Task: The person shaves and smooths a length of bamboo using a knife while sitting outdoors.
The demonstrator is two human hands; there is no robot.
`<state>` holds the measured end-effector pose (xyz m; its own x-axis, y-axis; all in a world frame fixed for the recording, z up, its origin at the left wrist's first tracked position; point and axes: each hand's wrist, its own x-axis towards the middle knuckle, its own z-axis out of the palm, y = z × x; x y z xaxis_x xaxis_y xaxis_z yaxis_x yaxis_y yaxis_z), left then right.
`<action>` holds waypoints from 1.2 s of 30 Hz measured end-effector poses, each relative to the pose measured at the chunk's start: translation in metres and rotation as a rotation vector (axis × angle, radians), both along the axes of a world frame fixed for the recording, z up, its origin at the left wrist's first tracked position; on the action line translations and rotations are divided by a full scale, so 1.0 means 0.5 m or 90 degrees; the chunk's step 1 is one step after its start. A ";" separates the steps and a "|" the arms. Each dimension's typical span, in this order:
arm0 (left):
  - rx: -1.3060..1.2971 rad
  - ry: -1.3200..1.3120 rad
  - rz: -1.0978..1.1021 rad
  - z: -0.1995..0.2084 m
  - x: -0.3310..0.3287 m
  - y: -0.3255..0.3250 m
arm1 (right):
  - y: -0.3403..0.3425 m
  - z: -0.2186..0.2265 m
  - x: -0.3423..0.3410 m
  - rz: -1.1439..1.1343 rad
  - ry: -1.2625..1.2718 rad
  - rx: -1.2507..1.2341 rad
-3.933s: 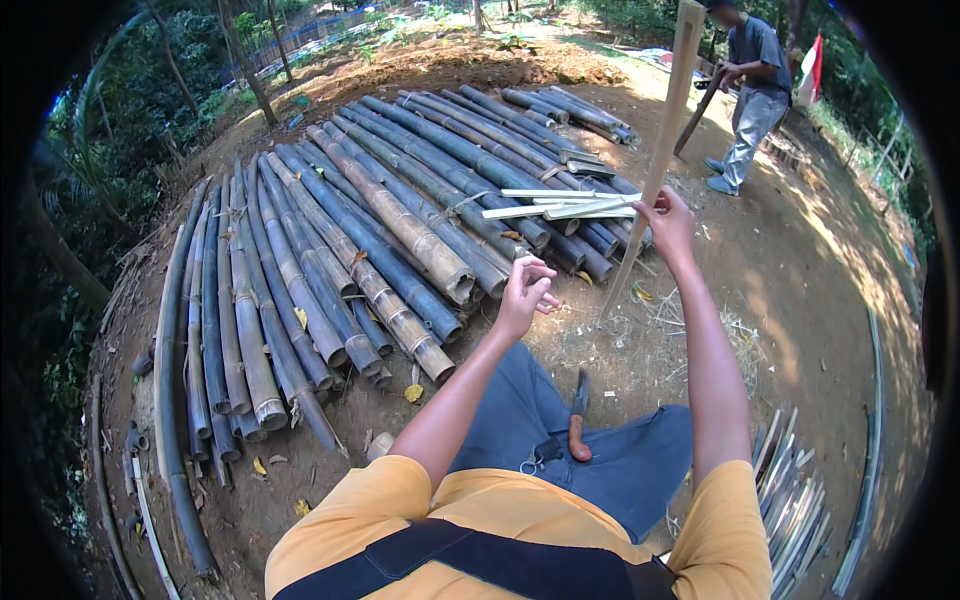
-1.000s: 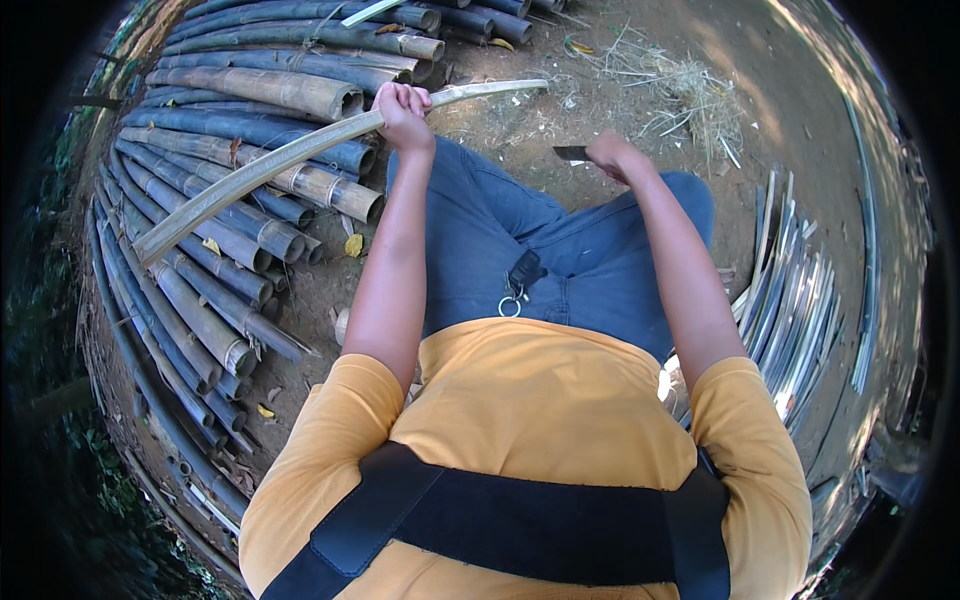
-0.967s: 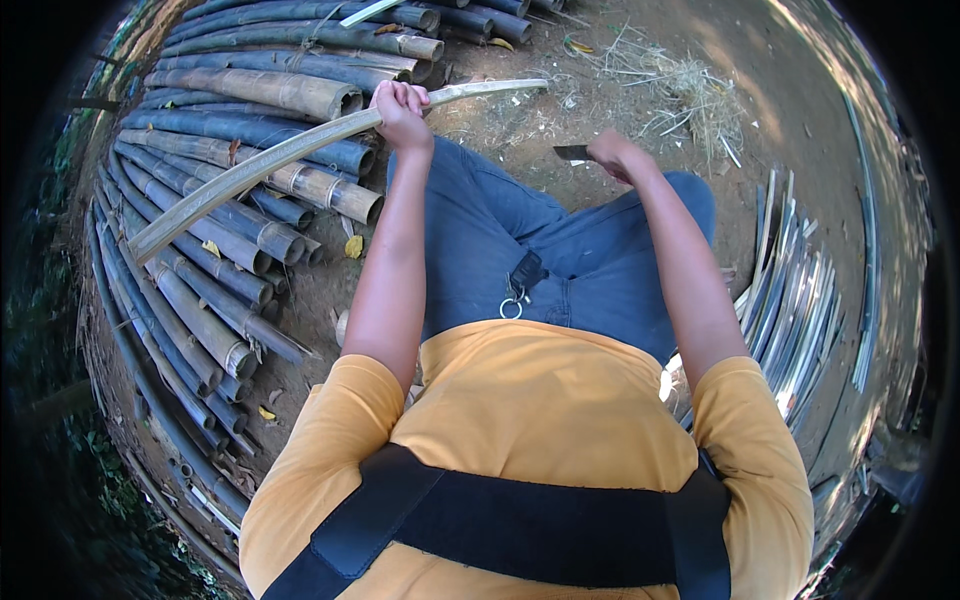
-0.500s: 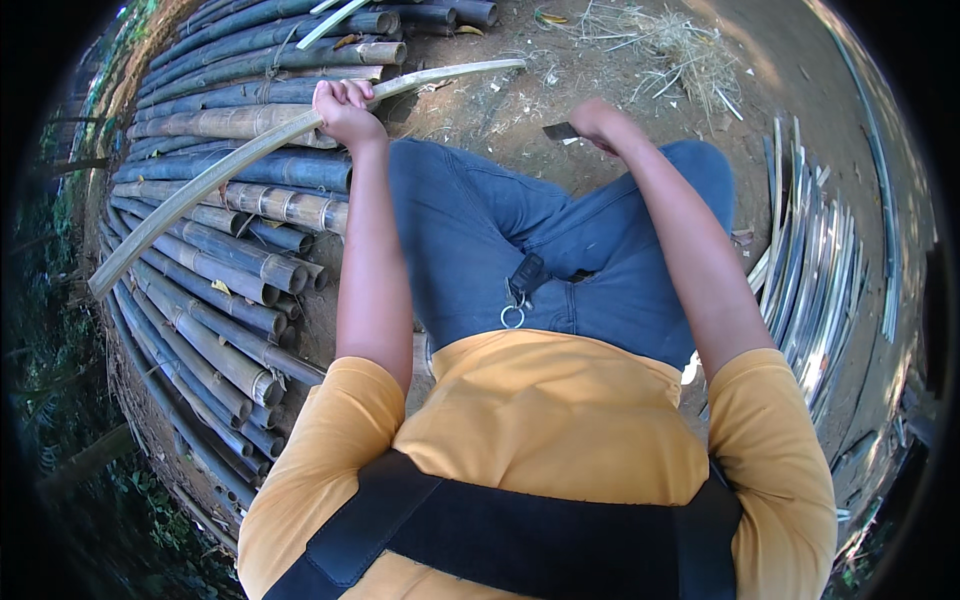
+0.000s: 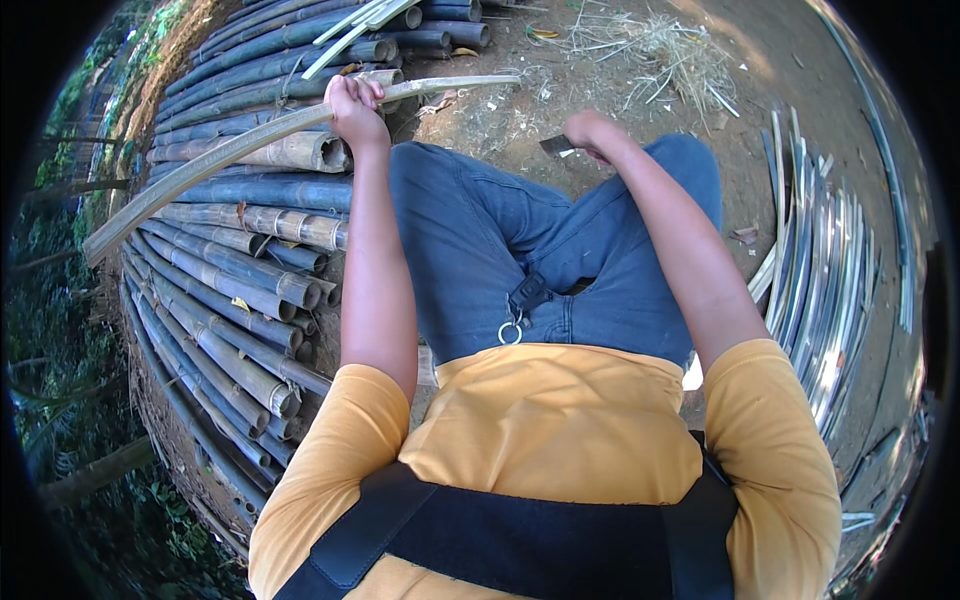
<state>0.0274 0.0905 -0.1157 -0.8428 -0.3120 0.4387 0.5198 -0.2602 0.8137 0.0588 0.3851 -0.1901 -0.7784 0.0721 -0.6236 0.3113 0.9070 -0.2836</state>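
My left hand (image 5: 357,112) is closed around a long, pale split-bamboo strip (image 5: 215,158), gripping it past its middle. The strip runs from the far left, over the stacked poles, to a thin tip in front of my knees. Ahead of my right knee, my right hand (image 5: 598,134) is closed on a knife (image 5: 554,146). Its short dark blade points left, and its handle is hidden in my fingers. Blade and strip are apart.
Dark bamboo poles (image 5: 270,190) are stacked along my left. Several pale split strips (image 5: 362,25) lie on the far end of the pile. Shavings (image 5: 650,55) are heaped on the dirt ahead. A bundle of slender strips (image 5: 825,275) lies at my right.
The strip has tilted slightly: its left end is higher in view and its far tip a little lower. Both hands keep their grips. The whole view has shifted slightly.
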 end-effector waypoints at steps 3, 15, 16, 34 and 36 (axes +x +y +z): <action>-0.009 -0.014 -0.013 0.009 -0.009 -0.002 | -0.009 0.008 0.004 -0.020 0.001 0.002; -0.086 -0.103 -0.058 0.018 -0.006 -0.033 | 0.000 -0.023 0.042 -0.092 0.047 -0.056; -0.089 -0.108 -0.052 0.016 -0.004 -0.030 | 0.003 -0.026 0.045 -0.101 0.051 -0.057; -0.032 -0.089 0.009 -0.042 0.076 -0.038 | 0.024 -0.057 0.113 -0.182 0.040 -0.144; 0.014 -0.081 0.049 -0.044 0.085 -0.015 | 0.033 -0.050 0.119 -0.203 0.066 -0.197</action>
